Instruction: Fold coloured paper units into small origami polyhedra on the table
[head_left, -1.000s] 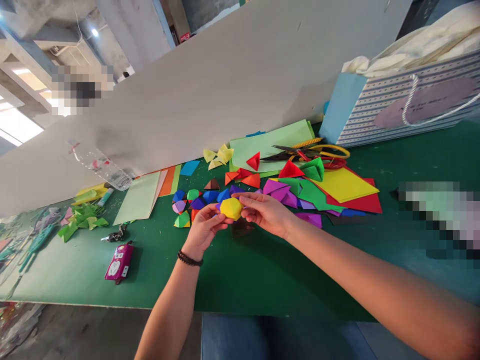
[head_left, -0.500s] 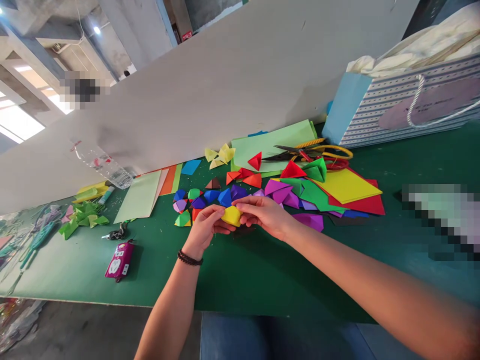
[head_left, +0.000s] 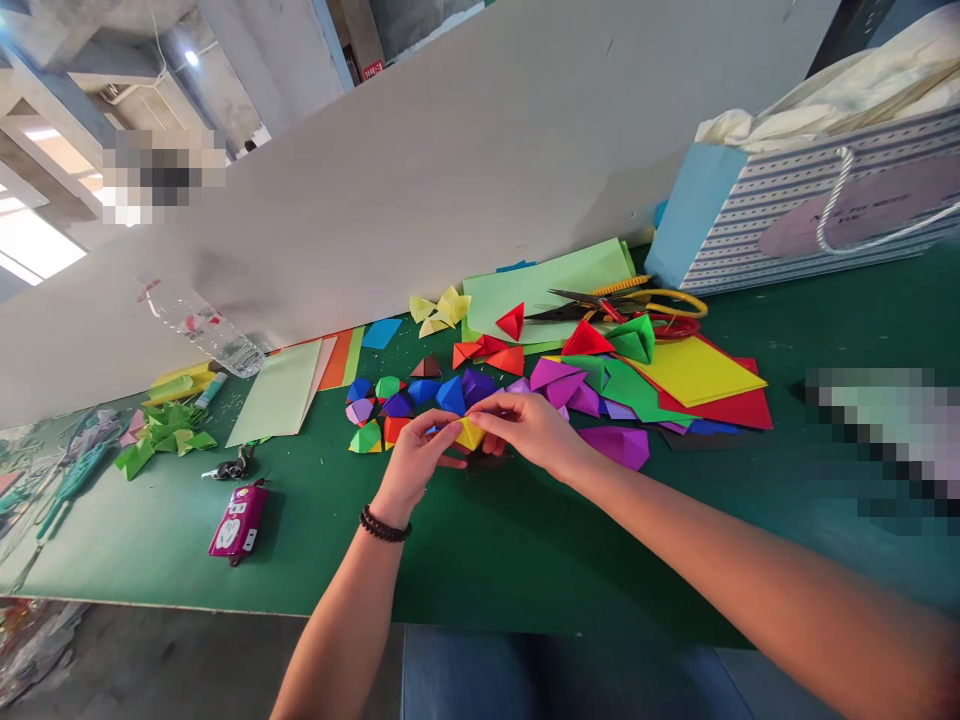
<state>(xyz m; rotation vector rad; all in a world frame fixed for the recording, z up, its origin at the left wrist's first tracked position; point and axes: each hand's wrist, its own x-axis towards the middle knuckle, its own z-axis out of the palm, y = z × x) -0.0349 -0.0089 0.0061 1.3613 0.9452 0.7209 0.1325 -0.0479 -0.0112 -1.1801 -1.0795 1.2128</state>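
Note:
A small folded yellow paper piece [head_left: 470, 433] is held between both hands above the green table [head_left: 300, 540]. My left hand [head_left: 417, 452] pinches its left side, with a dark beaded bracelet on the wrist. On the right side, the fingertips of my right hand [head_left: 531, 430] grip it, partly covering it. Just beyond my fingers lie folded blue pieces [head_left: 451, 396], purple pieces [head_left: 556, 380] and a white-and-green piece [head_left: 366, 437]. Red folded pieces [head_left: 506, 358] sit farther back.
Scissors [head_left: 600, 304] rest on pale green sheets [head_left: 555, 275]. A striped paper bag [head_left: 817, 200] stands back right. Leftward are a bottle [head_left: 217, 335], green paper scraps [head_left: 166, 432], keys [head_left: 234, 465] and a magenta pouch [head_left: 238, 522]. A grey partition [head_left: 420, 190] runs behind.
My left hand has shifted slightly right, closer to my right hand. The yellow piece has turned between the fingers, and less of it shows.

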